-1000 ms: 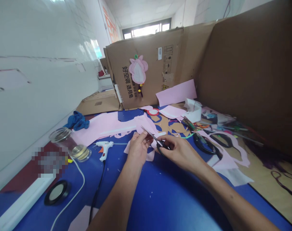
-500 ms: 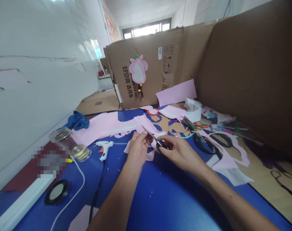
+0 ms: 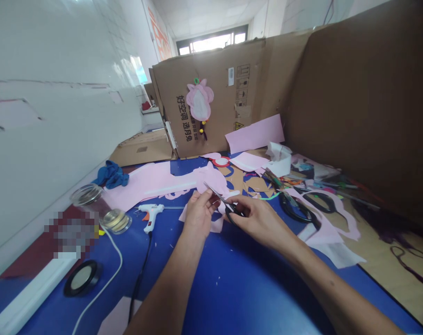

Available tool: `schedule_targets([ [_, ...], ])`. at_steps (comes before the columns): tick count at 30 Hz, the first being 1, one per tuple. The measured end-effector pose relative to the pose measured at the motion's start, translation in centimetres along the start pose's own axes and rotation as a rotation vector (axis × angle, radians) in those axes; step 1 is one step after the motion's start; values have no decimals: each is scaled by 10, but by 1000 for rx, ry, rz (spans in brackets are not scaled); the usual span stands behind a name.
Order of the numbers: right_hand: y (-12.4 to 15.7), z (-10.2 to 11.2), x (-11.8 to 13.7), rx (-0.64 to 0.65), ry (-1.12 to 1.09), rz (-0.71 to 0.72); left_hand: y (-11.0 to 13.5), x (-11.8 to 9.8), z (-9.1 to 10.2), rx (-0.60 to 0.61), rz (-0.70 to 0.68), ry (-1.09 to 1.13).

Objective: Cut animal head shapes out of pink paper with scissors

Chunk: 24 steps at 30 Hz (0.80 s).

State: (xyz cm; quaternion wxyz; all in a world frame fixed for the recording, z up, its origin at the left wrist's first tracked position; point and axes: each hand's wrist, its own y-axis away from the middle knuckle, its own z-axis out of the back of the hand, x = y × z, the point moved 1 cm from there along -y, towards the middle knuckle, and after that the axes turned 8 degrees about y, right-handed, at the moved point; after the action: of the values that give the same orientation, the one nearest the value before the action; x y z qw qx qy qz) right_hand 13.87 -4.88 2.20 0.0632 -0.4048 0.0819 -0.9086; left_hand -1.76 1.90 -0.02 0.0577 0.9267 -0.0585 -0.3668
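In the middle of the head view, my left hand [image 3: 200,210] is closed, its fingertips pinching the lower edge of a pink sheet cut-out [image 3: 212,179] with a rounded, lobed outline. My right hand [image 3: 258,216] grips black-handled scissors [image 3: 229,205]. Their blades point up and left, lying at the cut-out's edge close to my left fingertips. I cannot tell whether the blades are closed. Below my hands lies a pink scrap [image 3: 216,225], partly covered by them. A pink and white flower-like piece [image 3: 200,103] with a green tip hangs on the cardboard behind.
A white glue gun [image 3: 151,215] lies left of my hands on the blue table [image 3: 225,288]. Beyond it are a clear jar [image 3: 99,204], black tape [image 3: 81,278] and a blue cloth [image 3: 112,175]. Cardboard [image 3: 253,93] walls the back and right. Pink offcuts [image 3: 351,218] and tools lie right.
The pink cut-out has turned and flattened slightly, so more of its rounded outline shows. The scissors and my right hand have shifted a little left; my left hand stays nearly in place.
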Motion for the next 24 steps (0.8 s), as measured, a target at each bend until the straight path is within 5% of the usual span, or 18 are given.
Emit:
schedule_targets([
  [24,0,-2,2,14,-10,0,-1,0,2,-13,8,-23],
])
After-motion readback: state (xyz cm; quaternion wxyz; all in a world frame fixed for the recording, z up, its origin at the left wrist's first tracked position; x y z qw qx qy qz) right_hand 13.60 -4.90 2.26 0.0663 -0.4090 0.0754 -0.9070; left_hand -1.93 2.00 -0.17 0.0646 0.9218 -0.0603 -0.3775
